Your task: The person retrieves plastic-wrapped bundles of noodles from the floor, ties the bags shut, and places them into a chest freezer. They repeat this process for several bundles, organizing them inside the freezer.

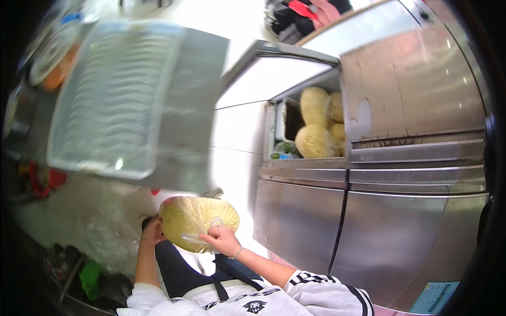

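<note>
In front of my body I hold up a bulging clear plastic bag [184, 218] filled with a fine-grained or stringy yellow food; its exact kind I cannot tell. The gathered plastic at the bag's near right side is gripped by my right hand [224, 241], a bracelet on the wrist. Against the bag's left side lies my left hand [153, 231], its fingers partly hidden behind the bag. To the right, a steel fridge [300, 205] stands with one door [279, 73] swung open. Similar yellow-filled bags [314, 139] are stacked in that compartment, beside a dark-sided bin [291, 121].
A steel table [195, 105] at the left bears a large translucent plastic tub [110, 100] with a row of pale curved shapes. Lower left are clear plastic wrapping [113, 226] and a green item [90, 279]. Red and black cloth-like items [311, 13] lie at the far right.
</note>
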The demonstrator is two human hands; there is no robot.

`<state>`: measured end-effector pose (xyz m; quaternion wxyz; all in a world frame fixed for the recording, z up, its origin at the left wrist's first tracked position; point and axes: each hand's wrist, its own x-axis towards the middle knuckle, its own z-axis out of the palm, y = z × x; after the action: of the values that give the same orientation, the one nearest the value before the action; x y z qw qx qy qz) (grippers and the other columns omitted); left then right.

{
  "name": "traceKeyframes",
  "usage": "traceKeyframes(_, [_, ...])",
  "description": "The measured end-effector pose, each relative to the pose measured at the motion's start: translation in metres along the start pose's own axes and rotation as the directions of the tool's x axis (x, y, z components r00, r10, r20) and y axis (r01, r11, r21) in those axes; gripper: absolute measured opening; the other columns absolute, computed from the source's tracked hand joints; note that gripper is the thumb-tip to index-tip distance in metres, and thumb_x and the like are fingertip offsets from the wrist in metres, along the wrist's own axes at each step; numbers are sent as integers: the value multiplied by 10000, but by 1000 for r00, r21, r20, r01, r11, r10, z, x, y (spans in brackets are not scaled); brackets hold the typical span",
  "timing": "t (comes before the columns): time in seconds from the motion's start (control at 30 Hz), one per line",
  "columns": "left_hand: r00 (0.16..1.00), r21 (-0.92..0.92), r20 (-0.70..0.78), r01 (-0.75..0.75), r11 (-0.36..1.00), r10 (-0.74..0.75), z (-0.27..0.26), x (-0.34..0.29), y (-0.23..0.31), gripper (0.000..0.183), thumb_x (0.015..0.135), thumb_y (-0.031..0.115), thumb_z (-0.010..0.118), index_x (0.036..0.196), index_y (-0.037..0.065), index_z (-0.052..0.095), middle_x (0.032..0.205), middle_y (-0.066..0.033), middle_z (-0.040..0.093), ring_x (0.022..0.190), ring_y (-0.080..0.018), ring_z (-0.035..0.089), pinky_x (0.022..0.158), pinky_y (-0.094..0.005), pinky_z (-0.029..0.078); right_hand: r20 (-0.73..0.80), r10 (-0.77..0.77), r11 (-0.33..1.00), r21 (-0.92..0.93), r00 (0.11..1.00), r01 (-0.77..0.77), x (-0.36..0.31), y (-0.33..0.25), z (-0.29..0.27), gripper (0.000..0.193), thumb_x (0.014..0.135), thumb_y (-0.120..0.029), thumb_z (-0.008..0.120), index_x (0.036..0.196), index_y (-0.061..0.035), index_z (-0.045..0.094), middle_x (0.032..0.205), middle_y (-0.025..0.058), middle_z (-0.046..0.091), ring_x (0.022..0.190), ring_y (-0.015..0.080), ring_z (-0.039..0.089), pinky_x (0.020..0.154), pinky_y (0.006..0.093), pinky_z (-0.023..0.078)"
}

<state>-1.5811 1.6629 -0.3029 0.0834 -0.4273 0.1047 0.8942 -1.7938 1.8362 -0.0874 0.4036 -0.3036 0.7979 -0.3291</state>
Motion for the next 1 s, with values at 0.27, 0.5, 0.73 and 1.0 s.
traceKeyframes(0.27, [980,-42,198,15,999,-6,197,111,-49,784,741,129,651,1406,281,264,1347,-64,422,1166,-317,457,819,-586,454,-210,-71,997,-21,975,68,20,74,-198,440,780,-309,701,548,-17,470,527,114,449,453,234,413,455,332,320])
traceKeyframes(0.5, [931,7,303,-216,976,204,396,225,-42,1092,633,52,791,1450,309,113,1405,-60,336,1265,-300,396,873,-494,490,-559,17,992,115,829,57,60,110,-336,477,732,-209,756,529,-14,371,506,80,323,442,198,322,444,322,266])
traceKeyframes(0.73, [896,408,443,-180,895,-22,594,377,60,1084,663,-7,735,1473,282,75,1388,-75,356,1012,-202,557,642,-310,513,-846,109,994,81,522,-77,103,141,-398,418,648,-68,776,648,-42,358,671,58,349,610,191,342,535,309,272])
traceKeyframes(1.0, [716,680,658,-430,594,-235,775,515,44,1058,691,98,760,1481,181,61,1526,-156,56,1366,-316,209,1080,-416,254,-804,594,782,567,34,-259,179,224,-437,839,751,-7,678,1426,-5,180,1479,142,138,1327,321,258,1059,464,282])
